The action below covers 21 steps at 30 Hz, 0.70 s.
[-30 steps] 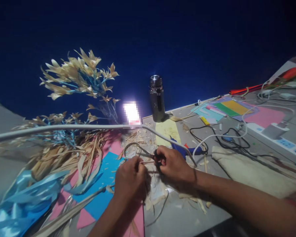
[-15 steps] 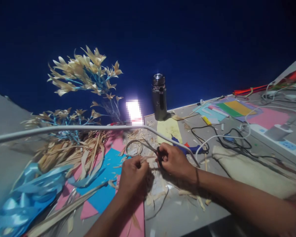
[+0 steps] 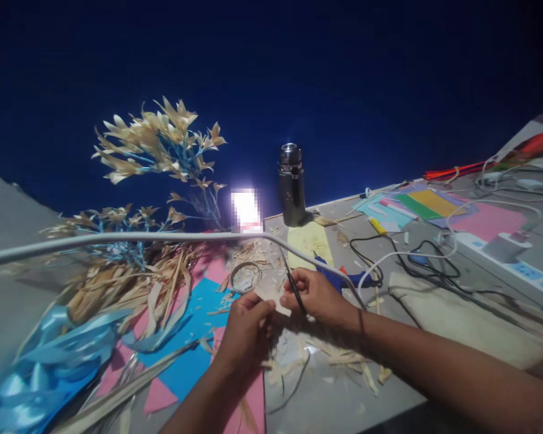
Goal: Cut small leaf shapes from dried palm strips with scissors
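A pair of dark scissors (image 3: pixel 294 287) is in the person's right hand (image 3: pixel 320 296), nearer the person than the upright dark flask (image 3: pixel 292 193). I see its long axis running away from the person and leaning a little left, with the blade tips toward the flask's near left side. It shows as a thin line, so I cannot tell whether the blades are spread. The right hand's grip is closed around the handles. To its left, the grip of the left hand (image 3: pixel 245 324) is pinched on a pale thin piece (image 3: pixel 270 293), also on the flask's near side; the right fingertips come up to the piece's edge, and I cannot tell whether they hold it too.

Half a second ago the scissors point much further left, over a round ring (image 3: pixel 232 278), with handle loops in view. Now they are turned toward the flask, the ring is uncovered, and the pale piece shows its broad face instead of a narrow strip.

On the desk (image 3: pixel 326 401), yellow paper (image 3: pixel 308 244) lies just in front of the flask, a blue gun-shaped tool (image 3: pixel 353 279) is to its near right, and pale flowers on blue stems (image 3: pixel 149 141) rise to its left.
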Each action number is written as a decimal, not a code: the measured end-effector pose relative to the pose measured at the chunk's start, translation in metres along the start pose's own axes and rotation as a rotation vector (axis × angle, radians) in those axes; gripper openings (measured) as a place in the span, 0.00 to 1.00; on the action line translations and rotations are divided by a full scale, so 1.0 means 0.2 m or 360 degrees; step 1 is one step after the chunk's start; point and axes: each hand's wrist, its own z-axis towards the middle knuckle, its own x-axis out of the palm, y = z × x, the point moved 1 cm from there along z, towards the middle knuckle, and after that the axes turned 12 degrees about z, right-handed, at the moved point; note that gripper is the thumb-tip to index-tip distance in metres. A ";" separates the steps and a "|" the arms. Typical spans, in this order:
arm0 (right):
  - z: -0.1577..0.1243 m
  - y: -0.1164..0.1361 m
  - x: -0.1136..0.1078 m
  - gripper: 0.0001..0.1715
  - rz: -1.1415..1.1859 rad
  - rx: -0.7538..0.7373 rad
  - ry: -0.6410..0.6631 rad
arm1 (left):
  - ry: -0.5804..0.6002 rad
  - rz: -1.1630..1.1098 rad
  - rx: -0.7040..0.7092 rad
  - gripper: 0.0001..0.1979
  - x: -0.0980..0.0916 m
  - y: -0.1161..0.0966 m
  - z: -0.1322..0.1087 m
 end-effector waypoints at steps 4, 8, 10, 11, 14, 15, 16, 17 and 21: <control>0.00 0.01 -0.02 0.15 -0.0002 -0.0063 0.0069 | 0.0073 0.0139 -0.0029 0.08 -0.01 0.00 -0.02; 0.00 0.00 -0.01 0.12 0.0009 -0.0126 0.0050 | 0.0036 0.0215 0.0030 0.10 -0.02 0.01 -0.02; 0.01 0.00 -0.01 0.12 0.0005 -0.0146 -0.0011 | -0.0021 0.0238 0.0081 0.11 -0.03 0.01 -0.02; 0.01 -0.01 -0.01 0.12 0.0019 -0.0149 -0.0039 | -0.0058 0.0256 0.0112 0.12 -0.03 0.01 -0.02; 0.02 -0.02 -0.01 0.14 0.0177 -0.0122 -0.0148 | -0.0187 0.0319 0.0236 0.12 -0.02 0.01 -0.03; 0.02 -0.03 -0.01 0.16 0.0255 -0.0113 -0.0195 | -0.0227 0.0334 0.0284 0.12 -0.02 0.01 -0.04; 0.03 -0.03 -0.01 0.17 0.0328 -0.0104 -0.0238 | -0.0267 0.0341 0.0329 0.11 -0.02 0.01 -0.04; 0.03 -0.02 -0.01 0.19 0.0391 -0.0098 -0.0281 | -0.0310 0.0339 0.0373 0.11 -0.01 0.00 -0.05; 0.04 0.01 -0.02 0.20 0.0499 -0.0086 -0.0416 | -0.0432 0.0132 0.0491 0.10 0.00 -0.06 -0.08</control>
